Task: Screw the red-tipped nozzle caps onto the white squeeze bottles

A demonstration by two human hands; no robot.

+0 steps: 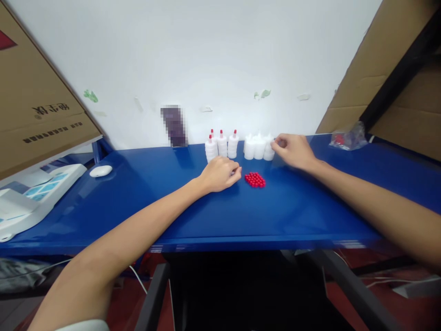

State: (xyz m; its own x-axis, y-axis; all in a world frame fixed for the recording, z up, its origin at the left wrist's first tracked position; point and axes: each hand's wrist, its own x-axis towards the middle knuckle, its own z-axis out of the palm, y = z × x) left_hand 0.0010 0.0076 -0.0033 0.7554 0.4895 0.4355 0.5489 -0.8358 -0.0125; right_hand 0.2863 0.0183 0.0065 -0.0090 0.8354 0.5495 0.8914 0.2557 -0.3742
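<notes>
My left hand [220, 174] is closed just in front of the white squeeze bottles [232, 149] with red tips. Its fingers are curled and the thumb is near the index finger; what they hold, if anything, is hidden. Several small red caps [255, 179] lie in a tight patch to its right. My right hand [292, 148] has its curled fingertips at the right side of a white squeeze bottle [269, 151] with no red cap. This bottle stands at the right end of an upright cluster of uncapped white bottles [254, 148].
A dark pixelated rectangle [174, 126] is near the white wall. To the left are a white oval case [101, 171], a white power strip [44, 193] and a cardboard box [41, 92]. A clear plastic bag [349, 138] with red pieces lies at right on the blue table [220, 216].
</notes>
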